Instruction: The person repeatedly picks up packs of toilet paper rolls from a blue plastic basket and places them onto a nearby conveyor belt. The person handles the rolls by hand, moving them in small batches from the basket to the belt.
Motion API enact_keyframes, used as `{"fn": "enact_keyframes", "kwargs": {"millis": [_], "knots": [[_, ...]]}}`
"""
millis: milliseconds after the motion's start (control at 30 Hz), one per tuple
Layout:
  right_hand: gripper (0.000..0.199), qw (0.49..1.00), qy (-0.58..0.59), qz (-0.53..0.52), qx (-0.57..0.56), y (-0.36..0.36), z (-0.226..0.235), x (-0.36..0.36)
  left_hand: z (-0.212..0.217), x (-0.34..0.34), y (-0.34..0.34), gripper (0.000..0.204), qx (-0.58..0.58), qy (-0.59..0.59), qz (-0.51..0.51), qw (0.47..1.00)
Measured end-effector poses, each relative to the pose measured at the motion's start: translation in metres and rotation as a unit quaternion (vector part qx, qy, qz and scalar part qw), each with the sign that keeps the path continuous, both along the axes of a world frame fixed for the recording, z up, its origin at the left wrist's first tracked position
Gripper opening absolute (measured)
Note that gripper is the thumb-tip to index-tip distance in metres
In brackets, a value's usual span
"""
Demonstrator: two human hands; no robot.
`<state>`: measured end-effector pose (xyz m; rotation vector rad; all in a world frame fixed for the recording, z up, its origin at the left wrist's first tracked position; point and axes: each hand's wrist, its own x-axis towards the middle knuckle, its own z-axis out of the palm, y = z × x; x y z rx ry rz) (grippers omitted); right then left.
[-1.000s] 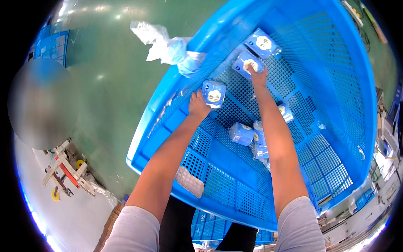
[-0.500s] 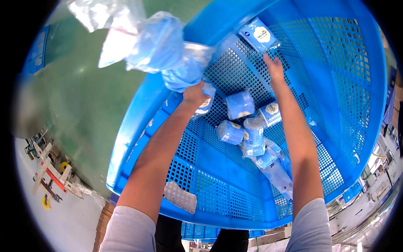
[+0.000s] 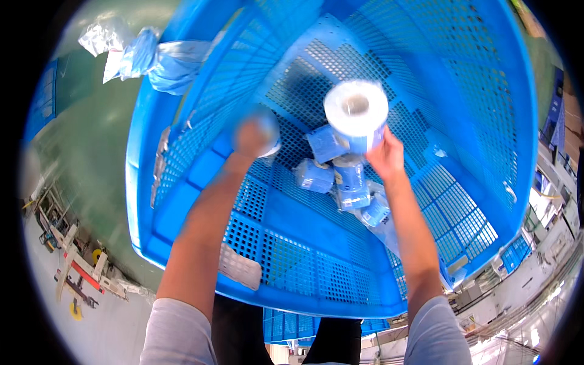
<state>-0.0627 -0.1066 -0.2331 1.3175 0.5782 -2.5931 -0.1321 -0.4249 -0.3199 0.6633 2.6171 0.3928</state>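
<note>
My right hand (image 3: pixel 388 155) is closed on a paper roll (image 3: pixel 356 112) in clear wrap, with a blue lower part; its white end and core hole face up. It is held over the other packs in a big blue mesh basket (image 3: pixel 304 243). On the left, inside the basket, my left hand (image 3: pixel 250 139) is smeared by motion, closed around a blue-and-white wrapped roll (image 3: pixel 268 131) that mostly hides behind it. Between the hands lie several blue wrapped rolls, among them a blue pack (image 3: pixel 324 145), a pack lower left (image 3: pixel 315 176) and a stacked pack (image 3: pixel 351 185).
Blue and clear plastic bags (image 3: pixel 176 64) hang over the basket's left rim. A grey-white perforated piece (image 3: pixel 240 267) sits at the near rim. Beyond on the left are green floor (image 3: pixel 91 140) and a stand with red and yellow parts (image 3: pixel 79 271).
My right hand has closed on a roll and moved it toward the middle. My left hand has come nearer with its roll. In the picture, the basket and hanging bags have shifted left.
</note>
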Motion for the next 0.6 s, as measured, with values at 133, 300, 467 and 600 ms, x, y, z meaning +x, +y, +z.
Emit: {"fn": "enact_keyframes", "kwargs": {"millis": [133, 300, 467, 600], "knots": [[0.05, 0.998, 0.02, -0.045, 0.047, 0.046, 0.052, 0.096, -0.041, 0.033, -0.024, 0.034, 0.025, 0.052, 0.005, 0.998], [0.061, 0.876, -0.141, 0.057, 0.458, 0.124, 0.07, 0.195, -0.046, 0.059, -0.005, 0.031, 0.125, 0.221, -0.111, 0.961], [0.073, 0.631, -0.204, 0.26, 0.702, 0.136, 0.044, 0.263, 0.001, 0.061, 0.075, 0.037, -0.059, -0.03, -0.084, 0.994], [0.08, 0.495, -0.134, 0.389, 0.765, 0.102, 0.001, 0.237, -0.024, 0.061, 0.058, 0.04, -0.091, -0.071, -0.087, 0.989]]}}
